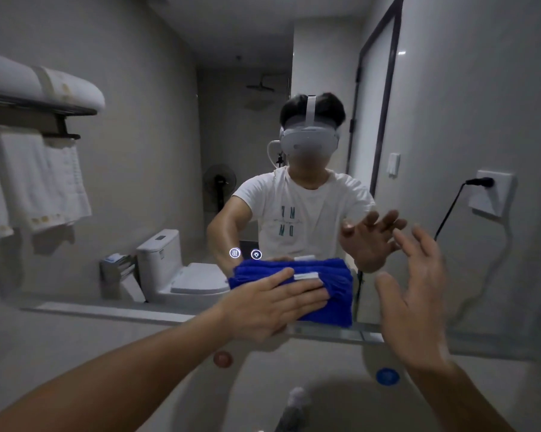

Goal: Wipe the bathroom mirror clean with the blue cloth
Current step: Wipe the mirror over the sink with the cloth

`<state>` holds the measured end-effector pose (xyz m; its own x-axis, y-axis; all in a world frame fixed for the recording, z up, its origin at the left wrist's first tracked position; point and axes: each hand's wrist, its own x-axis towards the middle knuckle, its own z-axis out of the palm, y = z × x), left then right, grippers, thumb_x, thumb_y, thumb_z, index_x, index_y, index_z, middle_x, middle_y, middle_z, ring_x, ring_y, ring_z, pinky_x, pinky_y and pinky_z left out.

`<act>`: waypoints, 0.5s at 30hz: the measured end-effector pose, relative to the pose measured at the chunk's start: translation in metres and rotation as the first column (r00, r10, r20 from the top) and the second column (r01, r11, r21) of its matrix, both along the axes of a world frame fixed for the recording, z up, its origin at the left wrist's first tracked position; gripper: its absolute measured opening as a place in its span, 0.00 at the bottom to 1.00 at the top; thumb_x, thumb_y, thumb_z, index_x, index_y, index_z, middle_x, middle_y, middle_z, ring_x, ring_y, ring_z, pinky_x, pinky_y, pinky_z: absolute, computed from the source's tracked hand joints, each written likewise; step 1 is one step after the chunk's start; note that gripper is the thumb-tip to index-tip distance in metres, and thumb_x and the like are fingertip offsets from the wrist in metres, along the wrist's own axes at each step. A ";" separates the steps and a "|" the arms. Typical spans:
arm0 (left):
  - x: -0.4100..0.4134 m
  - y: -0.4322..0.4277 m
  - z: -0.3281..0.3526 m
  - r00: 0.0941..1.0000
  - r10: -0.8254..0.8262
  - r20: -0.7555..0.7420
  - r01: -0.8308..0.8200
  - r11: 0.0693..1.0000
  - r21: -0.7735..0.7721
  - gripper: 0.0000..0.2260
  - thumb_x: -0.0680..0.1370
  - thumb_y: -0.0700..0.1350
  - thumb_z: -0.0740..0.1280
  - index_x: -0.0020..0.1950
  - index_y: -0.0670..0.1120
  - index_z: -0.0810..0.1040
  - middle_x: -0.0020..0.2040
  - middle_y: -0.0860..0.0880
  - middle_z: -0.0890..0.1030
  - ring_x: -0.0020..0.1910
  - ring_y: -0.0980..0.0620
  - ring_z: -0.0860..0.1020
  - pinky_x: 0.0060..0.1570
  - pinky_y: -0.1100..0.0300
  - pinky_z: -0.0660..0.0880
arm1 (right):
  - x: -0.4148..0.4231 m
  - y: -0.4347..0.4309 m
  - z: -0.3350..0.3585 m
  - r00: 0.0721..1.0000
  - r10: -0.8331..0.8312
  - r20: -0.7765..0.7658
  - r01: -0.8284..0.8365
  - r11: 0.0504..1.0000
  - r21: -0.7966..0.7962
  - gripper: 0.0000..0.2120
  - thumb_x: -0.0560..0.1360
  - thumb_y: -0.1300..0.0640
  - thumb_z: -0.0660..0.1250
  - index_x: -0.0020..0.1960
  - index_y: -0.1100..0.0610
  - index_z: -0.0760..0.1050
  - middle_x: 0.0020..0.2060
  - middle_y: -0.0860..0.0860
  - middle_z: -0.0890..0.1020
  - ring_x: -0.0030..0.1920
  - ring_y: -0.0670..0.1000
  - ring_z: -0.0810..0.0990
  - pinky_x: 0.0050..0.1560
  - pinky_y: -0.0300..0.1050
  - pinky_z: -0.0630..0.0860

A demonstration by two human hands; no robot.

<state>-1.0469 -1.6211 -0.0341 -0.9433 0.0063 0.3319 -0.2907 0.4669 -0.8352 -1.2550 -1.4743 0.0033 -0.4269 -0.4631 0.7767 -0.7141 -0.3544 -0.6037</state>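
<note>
The bathroom mirror (175, 157) fills most of the view and reflects a person in a white T-shirt wearing a headset. A folded blue cloth (337, 294) lies flat against the glass near the mirror's bottom edge. My left hand (272, 304) presses on it with straight fingers spread over its left part. My right hand (418, 294) hovers to the right of the cloth with fingers spread, close to the glass, holding nothing. Whether it touches the mirror I cannot tell.
White towels (38, 179) hang on a dark rack (45, 110) at the left. A wall socket with a black cable (490, 191) sits at the right. Below are the basin (341, 410), a tap (294, 406), and red (222, 358) and blue (387, 376) knobs.
</note>
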 end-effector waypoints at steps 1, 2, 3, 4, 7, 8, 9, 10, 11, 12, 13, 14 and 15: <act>0.010 -0.003 0.002 0.999 0.003 -0.044 -0.002 1.000 0.009 0.31 0.80 0.50 0.55 0.80 0.44 0.46 0.80 0.47 0.48 0.80 0.47 0.45 0.77 0.47 0.41 | 0.004 -0.006 0.004 1.000 0.005 0.012 -0.005 1.000 0.024 0.30 0.72 0.54 0.59 0.74 0.50 0.65 0.75 0.44 0.58 0.72 0.40 0.54 0.69 0.38 0.53; 0.019 -0.006 0.002 0.996 0.011 -0.089 -0.009 1.000 0.014 0.31 0.81 0.51 0.55 0.80 0.44 0.46 0.80 0.47 0.48 0.80 0.47 0.46 0.77 0.46 0.41 | 0.005 -0.008 0.002 1.000 0.007 -0.001 -0.007 0.999 0.043 0.30 0.72 0.53 0.59 0.75 0.48 0.64 0.75 0.41 0.57 0.72 0.40 0.54 0.69 0.42 0.54; 0.029 -0.009 0.000 0.991 0.021 -0.133 -0.019 1.000 0.015 0.31 0.81 0.51 0.55 0.80 0.44 0.46 0.80 0.47 0.49 0.80 0.47 0.47 0.77 0.46 0.41 | 0.010 -0.009 0.006 0.999 0.034 -0.017 -0.034 0.998 0.051 0.30 0.72 0.53 0.59 0.75 0.47 0.63 0.74 0.39 0.57 0.72 0.40 0.53 0.69 0.43 0.54; 0.038 -0.012 -0.004 0.984 0.033 -0.173 -0.031 0.999 0.016 0.31 0.81 0.51 0.55 0.81 0.45 0.47 0.79 0.47 0.50 0.80 0.47 0.48 0.77 0.46 0.43 | 0.013 -0.010 0.009 0.999 0.041 -0.016 -0.040 0.998 0.047 0.30 0.72 0.53 0.59 0.75 0.45 0.63 0.73 0.36 0.56 0.71 0.38 0.53 0.68 0.41 0.54; 0.065 -0.019 -0.027 0.943 0.088 -0.322 -0.092 0.996 0.001 0.31 0.80 0.50 0.57 0.80 0.44 0.51 0.80 0.48 0.56 0.80 0.46 0.50 0.77 0.46 0.49 | 0.017 -0.011 0.007 0.997 0.055 -0.056 -0.054 0.998 0.010 0.29 0.72 0.54 0.59 0.73 0.45 0.64 0.73 0.36 0.57 0.71 0.35 0.53 0.67 0.39 0.54; 0.071 -0.020 -0.035 0.919 0.109 -0.378 -0.120 0.993 -0.007 0.31 0.79 0.47 0.58 0.80 0.43 0.53 0.78 0.48 0.59 0.79 0.46 0.52 0.77 0.46 0.51 | 0.016 -0.012 0.006 0.997 0.043 -0.071 -0.044 0.999 -0.006 0.29 0.72 0.55 0.59 0.72 0.46 0.66 0.73 0.38 0.58 0.71 0.33 0.53 0.69 0.40 0.54; 0.076 -0.022 -0.042 0.898 0.124 -0.422 -0.144 0.989 -0.015 0.30 0.78 0.46 0.57 0.80 0.43 0.55 0.76 0.48 0.61 0.79 0.46 0.53 0.77 0.46 0.52 | 0.016 -0.013 0.006 0.996 0.025 -0.085 -0.026 1.000 -0.016 0.29 0.71 0.56 0.58 0.72 0.48 0.66 0.74 0.39 0.59 0.71 0.32 0.52 0.70 0.42 0.54; 0.078 -0.023 -0.048 0.884 0.134 -0.449 -0.161 0.987 -0.021 0.28 0.78 0.45 0.57 0.79 0.44 0.58 0.75 0.47 0.63 0.79 0.46 0.54 0.77 0.47 0.53 | 0.016 -0.013 0.005 0.996 0.019 -0.088 -0.020 1.000 -0.010 0.29 0.71 0.56 0.58 0.73 0.49 0.67 0.74 0.41 0.60 0.70 0.30 0.52 0.70 0.43 0.54; 0.077 -0.024 -0.053 0.875 0.143 -0.463 -0.173 0.985 -0.022 0.27 0.78 0.45 0.58 0.77 0.45 0.60 0.73 0.47 0.65 0.78 0.46 0.56 0.77 0.47 0.53 | 0.015 -0.013 0.004 0.996 0.017 -0.087 -0.017 1.000 0.003 0.29 0.71 0.56 0.58 0.73 0.49 0.66 0.74 0.42 0.60 0.70 0.30 0.52 0.71 0.44 0.54; 0.075 -0.023 -0.056 0.869 0.158 -0.468 -0.186 0.982 -0.014 0.26 0.78 0.45 0.58 0.76 0.45 0.62 0.72 0.47 0.67 0.77 0.46 0.58 0.77 0.47 0.52 | 0.015 -0.012 0.004 0.996 0.017 -0.090 -0.016 1.000 0.009 0.30 0.71 0.56 0.57 0.73 0.50 0.66 0.75 0.43 0.60 0.70 0.30 0.51 0.71 0.44 0.54; 0.071 -0.022 -0.058 0.868 0.179 -0.464 -0.201 0.980 0.002 0.25 0.78 0.46 0.58 0.75 0.45 0.63 0.71 0.48 0.69 0.75 0.46 0.60 0.77 0.47 0.52 | 0.016 -0.013 0.004 0.995 0.017 -0.094 -0.016 1.000 0.007 0.30 0.71 0.56 0.57 0.74 0.50 0.66 0.75 0.43 0.60 0.71 0.31 0.52 0.71 0.44 0.53; 0.067 -0.019 -0.059 0.870 0.195 -0.453 -0.212 0.977 0.014 0.24 0.78 0.46 0.58 0.75 0.45 0.64 0.71 0.48 0.71 0.74 0.46 0.62 0.77 0.47 0.51 | 0.018 -0.013 0.005 0.996 0.016 -0.093 -0.017 1.000 -0.004 0.30 0.71 0.56 0.58 0.73 0.51 0.66 0.75 0.43 0.60 0.71 0.33 0.52 0.71 0.44 0.53; 0.063 -0.017 -0.059 0.881 0.198 -0.430 -0.211 0.977 0.017 0.24 0.77 0.45 0.58 0.74 0.46 0.65 0.70 0.49 0.71 0.73 0.47 0.63 0.77 0.47 0.51 | 0.020 -0.013 0.006 0.996 0.029 -0.088 -0.030 0.999 -0.013 0.29 0.71 0.56 0.58 0.73 0.51 0.67 0.74 0.43 0.60 0.72 0.35 0.54 0.71 0.45 0.55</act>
